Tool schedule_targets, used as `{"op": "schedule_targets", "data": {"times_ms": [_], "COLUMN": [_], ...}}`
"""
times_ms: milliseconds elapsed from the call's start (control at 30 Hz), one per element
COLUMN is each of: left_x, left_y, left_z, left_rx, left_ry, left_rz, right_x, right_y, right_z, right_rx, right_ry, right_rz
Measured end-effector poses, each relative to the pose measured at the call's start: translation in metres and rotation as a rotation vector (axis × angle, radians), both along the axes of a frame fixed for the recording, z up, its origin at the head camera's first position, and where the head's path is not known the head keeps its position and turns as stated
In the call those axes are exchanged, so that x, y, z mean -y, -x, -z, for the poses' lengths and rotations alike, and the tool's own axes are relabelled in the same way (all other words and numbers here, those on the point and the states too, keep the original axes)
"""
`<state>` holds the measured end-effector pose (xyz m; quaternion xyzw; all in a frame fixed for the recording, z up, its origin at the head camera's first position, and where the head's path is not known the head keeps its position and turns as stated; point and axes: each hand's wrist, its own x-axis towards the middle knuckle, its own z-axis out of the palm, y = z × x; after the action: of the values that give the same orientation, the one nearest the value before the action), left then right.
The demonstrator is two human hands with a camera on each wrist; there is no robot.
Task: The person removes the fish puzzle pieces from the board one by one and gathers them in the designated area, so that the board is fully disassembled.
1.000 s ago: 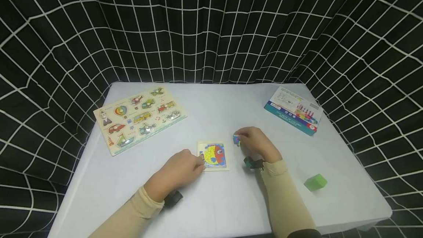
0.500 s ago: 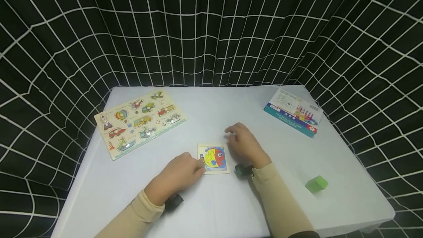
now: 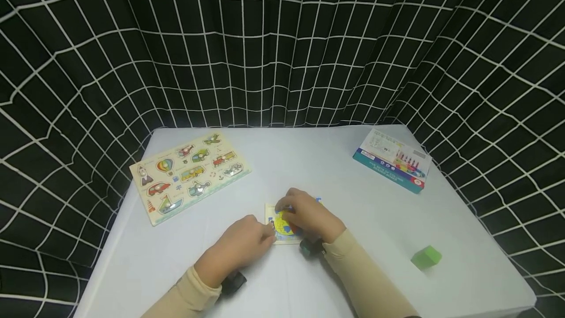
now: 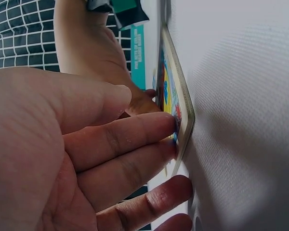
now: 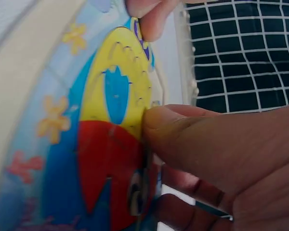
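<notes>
A small wooden jigsaw puzzle (image 3: pixel 280 225) with a yellow and red fish lies flat near the middle of the table. My left hand (image 3: pixel 247 239) is at its left side. In the left wrist view, two nearly straight fingers (image 4: pixel 135 132) touch the puzzle's edge, and the thumb stands apart from them. My right hand (image 3: pixel 311 216) reaches over the top right of the puzzle and hides part of it. In the right wrist view its thumb (image 5: pixel 164 122) touches the yellow part; whether the fingers pinch a piece I cannot tell. A loose blue puzzle piece (image 3: pixel 319 200) shows just behind the right hand.
A peg puzzle board (image 3: pixel 190 175) with vehicle shapes lies at the back left of the white table (image 3: pixel 265 166). At the back right lies a teal and white box (image 3: pixel 393 158). A green block (image 3: pixel 426 257) stands at the right. Gridded black curtains surround the table.
My right hand has left the loose blue piece and moved left onto the puzzle. The left hand has stayed at the puzzle's left side. The head view has tilted slightly upward.
</notes>
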<state>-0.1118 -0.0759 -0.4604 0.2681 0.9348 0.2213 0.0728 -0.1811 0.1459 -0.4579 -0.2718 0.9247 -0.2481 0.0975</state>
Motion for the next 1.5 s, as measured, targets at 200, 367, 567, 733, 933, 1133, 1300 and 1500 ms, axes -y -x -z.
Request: {"op": "schedule_targets", "data": {"times_ms": [200,367,567,733,933,1133,1300,1500], "left_x": [-0.001,-0.001,-0.001,-0.001,-0.001,0.0,0.002,0.001], "left_y": [-0.003,-0.003,-0.003,-0.002,-0.001,-0.002,-0.002,0.0], "left_z": [0.0,0.0,0.0,-0.001,0.0,0.002,0.002,0.003], "left_rx": [-0.02,-0.02,-0.015,-0.047,-0.054,-0.031,-0.036,-0.031], "left_ry": [-0.013,0.0,0.002,-0.01,-0.027,-0.011,-0.01,-0.022], "left_rz": [0.001,0.0,0.004,0.015,0.022,0.006,0.002,0.003], "right_x": [0.008,0.014,0.012,0.005,-0.023,-0.092,-0.122,-0.121], "right_y": [0.001,0.001,-0.002,-0.005,-0.001,0.013,0.019,0.02], "right_z": [-0.009,-0.012,-0.004,0.003,-0.009,-0.015,-0.002,0.007], "right_rx": [0.015,0.067,-0.004,-0.086,0.007,0.052,0.184,0.207], "right_ry": [-0.095,-0.172,-0.116,-0.021,0.171,0.164,0.112,0.099], "right_rz": [-0.031,-0.019,-0.015,-0.025,0.126,0.431,0.494,0.523]}}
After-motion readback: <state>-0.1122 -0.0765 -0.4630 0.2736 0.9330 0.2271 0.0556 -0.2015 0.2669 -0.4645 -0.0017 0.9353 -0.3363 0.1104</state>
